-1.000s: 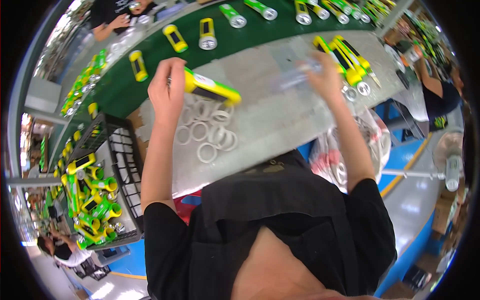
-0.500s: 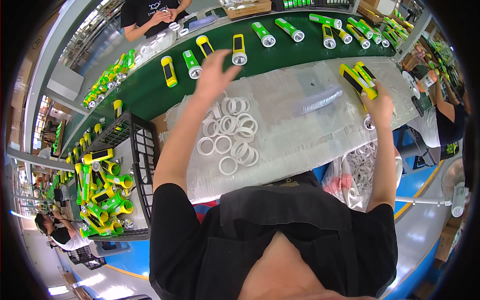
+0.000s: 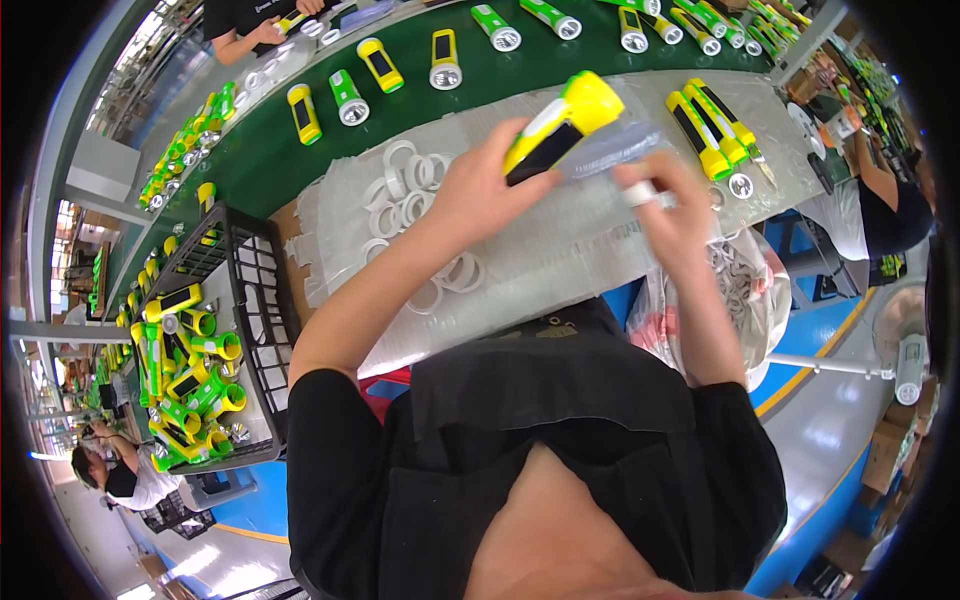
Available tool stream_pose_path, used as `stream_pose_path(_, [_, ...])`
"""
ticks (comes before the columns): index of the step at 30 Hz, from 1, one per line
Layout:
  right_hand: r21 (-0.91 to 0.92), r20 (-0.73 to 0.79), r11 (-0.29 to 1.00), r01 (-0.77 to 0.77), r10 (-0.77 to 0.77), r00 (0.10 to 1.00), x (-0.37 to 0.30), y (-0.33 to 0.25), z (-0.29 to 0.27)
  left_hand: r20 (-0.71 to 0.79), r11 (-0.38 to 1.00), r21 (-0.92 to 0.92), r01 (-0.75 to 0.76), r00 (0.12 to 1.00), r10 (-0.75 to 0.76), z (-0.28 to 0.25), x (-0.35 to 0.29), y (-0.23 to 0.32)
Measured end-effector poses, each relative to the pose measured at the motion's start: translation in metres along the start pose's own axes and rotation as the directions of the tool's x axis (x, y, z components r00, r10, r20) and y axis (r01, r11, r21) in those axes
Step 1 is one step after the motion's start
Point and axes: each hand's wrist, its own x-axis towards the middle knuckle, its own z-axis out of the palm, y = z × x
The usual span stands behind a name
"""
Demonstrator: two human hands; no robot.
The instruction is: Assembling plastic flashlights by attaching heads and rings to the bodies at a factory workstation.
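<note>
My left hand (image 3: 490, 190) is closed round the lower end of a yellow flashlight (image 3: 565, 125) with a dark panel on its side. Its wide yellow head points up and to the right, above the covered tabletop. Just to the right, my right hand (image 3: 680, 210) is raised and smeared by motion. Something white (image 3: 638, 193) shows at its thumb, too blurred to name. Several white rings (image 3: 410, 205) lie loosely piled beneath my left forearm, partly hidden by it. To the right of my right hand, yellow and green flashlights (image 3: 712, 130) lie side by side.
A green conveyor belt (image 3: 250, 160) with spaced flashlights runs along the far side. On the left stands a black crate (image 3: 262, 320) of flashlight bodies. A bag of white rings (image 3: 740, 290) hangs below the table's right edge. A co-worker's hands (image 3: 270, 30) are across the belt.
My left hand has come back from the belt's edge and now holds a yellow flashlight. My right hand has left the flashlights on the right and moved left. The whole view has shifted slightly.
</note>
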Motion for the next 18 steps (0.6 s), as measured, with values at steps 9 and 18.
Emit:
stream_pose_path(9, [0.866, 0.442, 0.159, -0.474, 0.201, 0.874, -0.018, -0.011, 0.07, -0.004, 0.978, -0.152, -0.141, 0.99, 0.142, 0.016, -0.056, -0.03])
stream_pose_path(18, [0.627, 0.775, 0.243, -0.74, -0.097, 0.625, -0.036, -0.024, 0.071, 0.532, 0.286, -0.834, 0.472, 0.827, 0.184, 0.019, -0.002, -0.014])
